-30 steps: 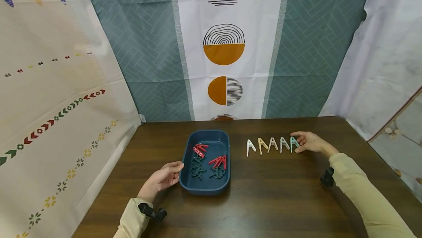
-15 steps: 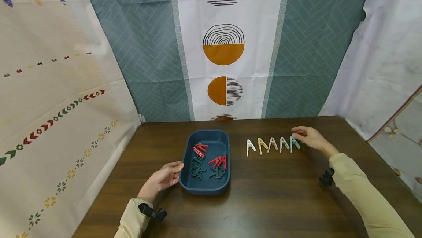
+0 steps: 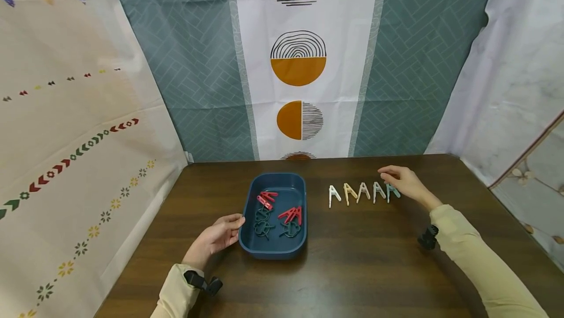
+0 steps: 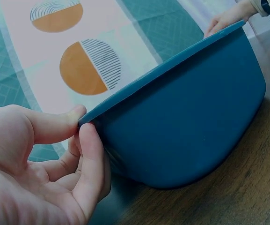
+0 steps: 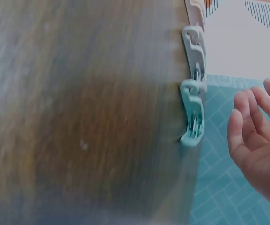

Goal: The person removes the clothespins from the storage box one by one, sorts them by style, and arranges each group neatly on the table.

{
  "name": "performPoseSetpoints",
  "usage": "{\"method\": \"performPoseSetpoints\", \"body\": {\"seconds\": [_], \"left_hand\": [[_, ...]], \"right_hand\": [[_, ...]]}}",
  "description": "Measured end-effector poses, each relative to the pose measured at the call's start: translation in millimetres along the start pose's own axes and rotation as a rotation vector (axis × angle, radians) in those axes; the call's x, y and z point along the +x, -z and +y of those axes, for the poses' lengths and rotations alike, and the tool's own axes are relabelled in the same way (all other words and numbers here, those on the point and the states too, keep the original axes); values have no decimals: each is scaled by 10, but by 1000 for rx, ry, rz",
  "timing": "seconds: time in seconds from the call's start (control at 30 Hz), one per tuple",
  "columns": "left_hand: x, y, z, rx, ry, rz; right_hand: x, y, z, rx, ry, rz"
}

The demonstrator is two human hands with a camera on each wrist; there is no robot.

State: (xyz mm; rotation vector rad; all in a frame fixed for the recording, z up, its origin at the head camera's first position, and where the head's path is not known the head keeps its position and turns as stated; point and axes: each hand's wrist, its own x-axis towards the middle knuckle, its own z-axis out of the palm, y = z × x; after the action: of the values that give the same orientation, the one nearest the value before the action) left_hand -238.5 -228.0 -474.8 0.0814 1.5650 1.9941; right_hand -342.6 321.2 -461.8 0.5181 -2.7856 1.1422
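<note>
At the left, my left hand (image 3: 216,237) pinches the rim of a dark blue plastic tub (image 4: 181,117) between thumb and fingers. Inside the tub lie several red clothespins (image 3: 266,202) and several dark green flower-shaped wire-like clips (image 3: 263,230). To the right, a row of A-shaped clothespins stands on the table: a white one (image 3: 334,194), a yellow one (image 3: 349,192), two pale pinkish ones and a teal one (image 5: 193,115) at the right end. My right hand (image 3: 407,183) hovers above and behind the teal clothespin, fingers loosely bent, holding nothing.
The dark brown wooden table (image 3: 352,269) carries the tub and the row. A patterned cloth (image 3: 304,78) hangs behind the far edge, with pale curtains (image 3: 88,161) at both sides. Dark straps with small cameras (image 3: 203,282) sit on the wrists.
My right hand has let go of the teal clothespin, risen, and shifted left above the row's right end. The left hand stays on the tub's rim.
</note>
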Motion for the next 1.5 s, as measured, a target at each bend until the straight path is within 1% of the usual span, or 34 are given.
{"method": "performPoseSetpoints", "body": {"seconds": [0.13,0.23,0.43,0.5,0.7,0.83,0.93,1.03,1.2,1.3,1.37,1.47,1.5], "left_hand": [[4,-10,15,-16,9,21],[1,-23,22,-30,13,29],[-6,-28,26,-20,9,19],[-1,-28,25,-20,11,26],[24,-39,25,-16,19,51],[18,-53,32,-13,12,52],[14,-55,33,-14,5,46],[13,-43,22,-12,9,42],[4,-31,1,-13,15,36],[-2,-26,-9,-17,5,32],[-3,-18,-14,-19,0,29],[-5,-14,-18,-22,-5,35],[-4,-14,-18,-22,-5,37]], "right_hand": [[32,-31,-75,26,37,6],[45,-63,-114,44,46,5],[82,-188,-203,124,69,-33],[104,-243,-250,146,84,-52],[160,-406,-440,187,127,-109],[185,-506,-573,223,162,-140],[199,-570,-689,244,185,-148],[201,-634,-818,228,190,-137],[197,-735,-1035,149,165,-74],[216,-794,-1134,135,156,-53],[239,-837,-1182,146,162,-63],[268,-898,-1238,166,191,-95],[261,-899,-1300,180,198,-109]]}}
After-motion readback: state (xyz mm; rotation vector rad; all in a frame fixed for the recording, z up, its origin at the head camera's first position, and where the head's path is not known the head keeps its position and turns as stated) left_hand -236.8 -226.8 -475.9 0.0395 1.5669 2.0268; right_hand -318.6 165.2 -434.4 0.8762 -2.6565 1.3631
